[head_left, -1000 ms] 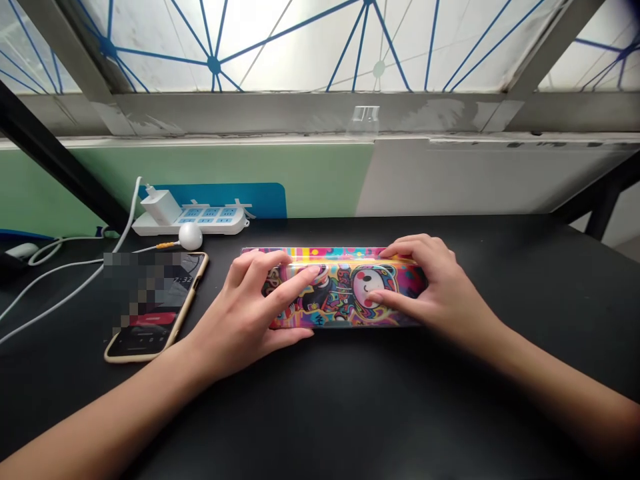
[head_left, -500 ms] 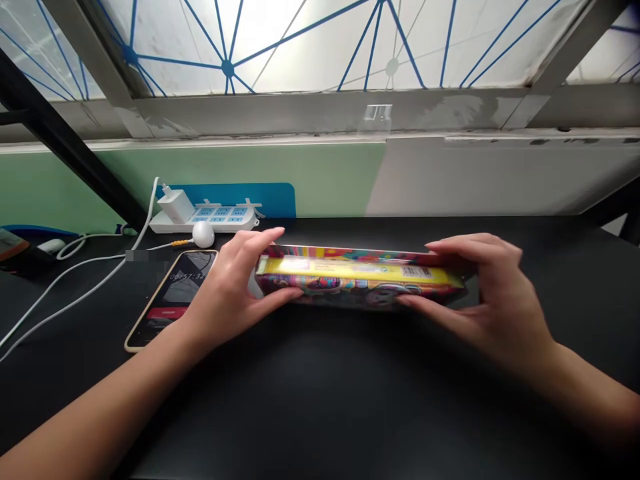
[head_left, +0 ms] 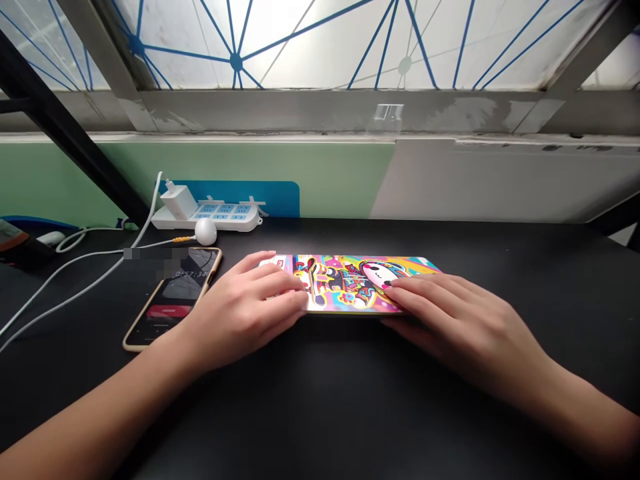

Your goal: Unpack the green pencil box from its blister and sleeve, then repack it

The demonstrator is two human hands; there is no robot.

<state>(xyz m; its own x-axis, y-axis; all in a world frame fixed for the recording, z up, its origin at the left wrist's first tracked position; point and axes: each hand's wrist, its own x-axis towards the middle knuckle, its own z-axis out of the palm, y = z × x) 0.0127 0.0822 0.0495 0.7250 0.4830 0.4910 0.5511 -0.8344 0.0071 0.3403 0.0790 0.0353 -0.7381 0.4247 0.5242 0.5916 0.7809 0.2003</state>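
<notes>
A flat, colourful printed box lies level at the middle of the black desk, its cartoon-figure face turned up. My left hand is closed over the box's left end, fingers across the top. Around the right end is my right hand, with fingers laid on the printed face and the thumb low at the near edge. Both hands hide the ends of the box. I cannot tell whether the box rests fully on the desk.
Left of my left hand lies a phone showing a timer, partly under my forearm. Behind it are a white power strip with a charger, a white round device and trailing white cables. A window backs the desk.
The box has turned from its narrow yellow barcode side facing me to its broad cartoon face up. Both hands have moved from pinching its ends to lying over them, palms down.
</notes>
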